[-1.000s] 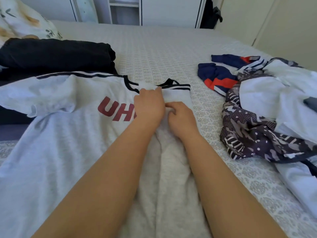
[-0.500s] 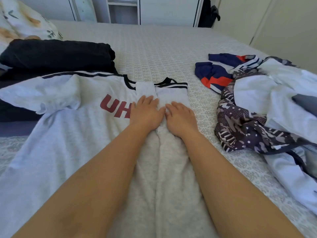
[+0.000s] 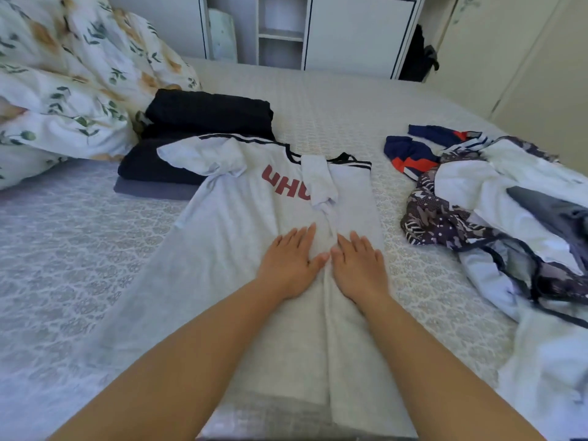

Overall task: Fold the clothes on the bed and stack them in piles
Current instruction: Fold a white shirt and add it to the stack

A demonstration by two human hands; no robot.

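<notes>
The bed (image 3: 334, 100) carries a white shirt (image 3: 241, 224) spread at its middle, right side folded in. Left hand (image 3: 291, 265) and right hand (image 3: 358, 265) lie flat, grip relaxed, holding nothing. Best smooth the fold outward before folding the left sleeve (image 3: 200, 155).

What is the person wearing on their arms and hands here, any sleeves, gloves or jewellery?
Nothing that shows. The left hand and the right hand are bare, with no gloves, rings or watch visible. Both forearms are uncovered right down to the bottom edge of the picture, so no sleeve comes into view. The fingernails look short and unpainted.
</notes>
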